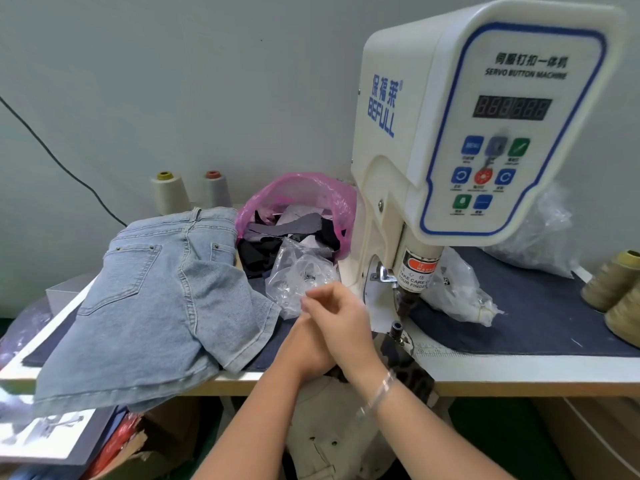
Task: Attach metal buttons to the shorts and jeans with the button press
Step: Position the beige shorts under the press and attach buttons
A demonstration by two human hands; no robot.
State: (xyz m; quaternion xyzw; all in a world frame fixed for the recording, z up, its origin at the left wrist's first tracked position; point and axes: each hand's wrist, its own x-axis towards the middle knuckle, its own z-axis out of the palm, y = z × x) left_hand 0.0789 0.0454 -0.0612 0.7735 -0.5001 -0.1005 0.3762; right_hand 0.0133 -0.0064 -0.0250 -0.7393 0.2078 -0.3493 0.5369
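Here, both hands meet in front of the button press, low over the table edge. The right hand lies across the left hand, its fingers curled inward; whether they pinch a small button I cannot tell — nothing shows between them. The left hand's fingers are hidden under the right.

The denim shorts lie in a loose heap on the left of the table, well apart from the press head, one leg hem hanging toward the front edge. Judgement: soft but fairly heavy cloth, likely to drag and fold; best taken at the stiff waistband, near where the button goes.

Surface is a dark cloth mat over a pale board. Clear plastic bags sit beside the press, a pink bag of scraps behind, thread cones at the grey wall.
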